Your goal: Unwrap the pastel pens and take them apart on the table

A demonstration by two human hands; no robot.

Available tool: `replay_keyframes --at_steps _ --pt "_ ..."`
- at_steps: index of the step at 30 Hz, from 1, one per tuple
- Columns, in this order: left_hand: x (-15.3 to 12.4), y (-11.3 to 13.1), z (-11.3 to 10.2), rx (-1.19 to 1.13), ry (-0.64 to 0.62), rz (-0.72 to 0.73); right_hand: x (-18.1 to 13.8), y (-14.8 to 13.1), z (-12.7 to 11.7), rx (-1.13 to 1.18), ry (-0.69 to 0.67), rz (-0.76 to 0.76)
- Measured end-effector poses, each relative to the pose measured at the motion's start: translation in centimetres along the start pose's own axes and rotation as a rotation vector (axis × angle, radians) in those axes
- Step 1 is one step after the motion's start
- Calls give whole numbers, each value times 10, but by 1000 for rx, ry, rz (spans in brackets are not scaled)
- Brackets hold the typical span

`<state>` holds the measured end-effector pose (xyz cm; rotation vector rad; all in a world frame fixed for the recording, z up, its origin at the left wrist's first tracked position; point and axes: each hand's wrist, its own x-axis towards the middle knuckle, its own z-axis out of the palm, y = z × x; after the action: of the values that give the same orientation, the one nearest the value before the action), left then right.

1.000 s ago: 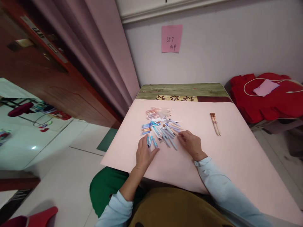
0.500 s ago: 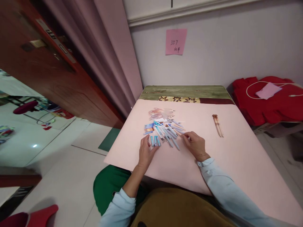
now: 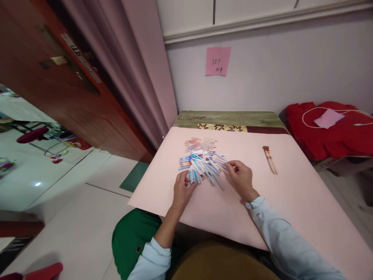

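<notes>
A loose pile of slim pens, mostly white, light blue and lilac, lies on the pale pink table cover. My left hand is at the pile's near left side, thumb and fingers apart around several short blue pen ends. Whether it grips any of them is not clear. At the right side of the pile, the fingertips of my right hand are pinched on the end of a lilac pen. Behind this pile sits a group of pinkish clear pens.
Two beige pens with brown tops lie apart on the right of the pink table cover. Red cloth with a white cable is beyond the right edge. A green stool stands below the near left edge, and a wooden door is left.
My right hand has moved slightly in toward the pile, its fingertips now at a lilac pen. My left hand stays by the blue pen ends. The whole view has shifted a little downward.
</notes>
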<state>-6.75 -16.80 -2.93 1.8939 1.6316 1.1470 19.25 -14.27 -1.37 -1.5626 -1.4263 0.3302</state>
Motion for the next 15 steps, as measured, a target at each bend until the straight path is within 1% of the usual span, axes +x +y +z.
replay_keyframes --at_steps 3,5,8,11,13,15 --pt "1 -2 0 -43 -15 40 5 2 13 106 32 111" --pt "2 -2 -1 -78 -31 47 5 5 19 115 65 130" --pt "4 -4 -5 -125 -89 41 4 7 21 79 82 70" --pt "4 -6 -7 -160 -139 47 3 6 17 49 66 -8" --pt "3 -9 -6 -171 -125 47 3 4 16 38 49 -42" --pt "2 -11 -3 -163 -81 43 3 3 17 31 39 -69"
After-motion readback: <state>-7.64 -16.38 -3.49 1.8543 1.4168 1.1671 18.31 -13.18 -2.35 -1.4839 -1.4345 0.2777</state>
